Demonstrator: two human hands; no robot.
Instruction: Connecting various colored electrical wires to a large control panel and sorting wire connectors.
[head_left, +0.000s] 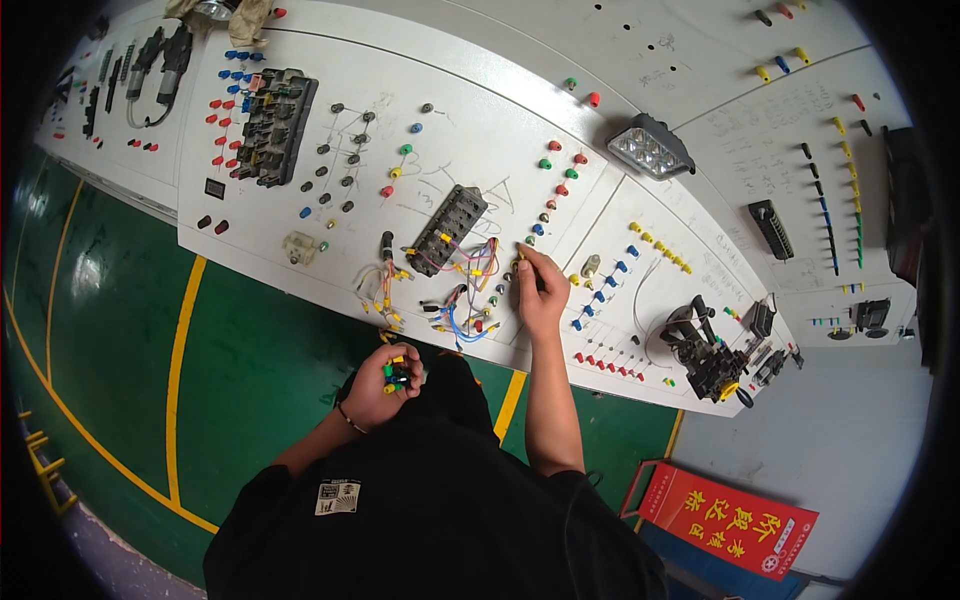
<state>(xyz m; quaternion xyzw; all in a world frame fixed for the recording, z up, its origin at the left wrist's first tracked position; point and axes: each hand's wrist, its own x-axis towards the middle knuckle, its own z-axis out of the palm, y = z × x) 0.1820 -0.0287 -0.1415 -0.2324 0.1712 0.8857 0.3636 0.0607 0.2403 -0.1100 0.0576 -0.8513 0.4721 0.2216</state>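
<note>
My right hand [543, 290] reaches up to the white panel [390, 260], thumb and forefinger closed on a small yellow terminal cap [521, 248]. The cap sits in a column of coloured terminal posts; whether it touches a post is too small to tell. Near the panel's front edge, my left hand [372, 390] is palm up with curled fingers, cupping several small green, yellow, red and black terminal caps [395, 375]. Left of the right hand, a black fuse box [450, 228] is mounted on the panel, with a bundle of coloured wires [485, 265] beside it.
A larger black relay box [275, 128] stands at the left, with red and blue posts around it. Toward the back right is an LED lamp [650, 146]. A black mechanism [705, 345] sits at the right end, above a red sign [728, 520]. Green floor [260, 380] with yellow lines lies below.
</note>
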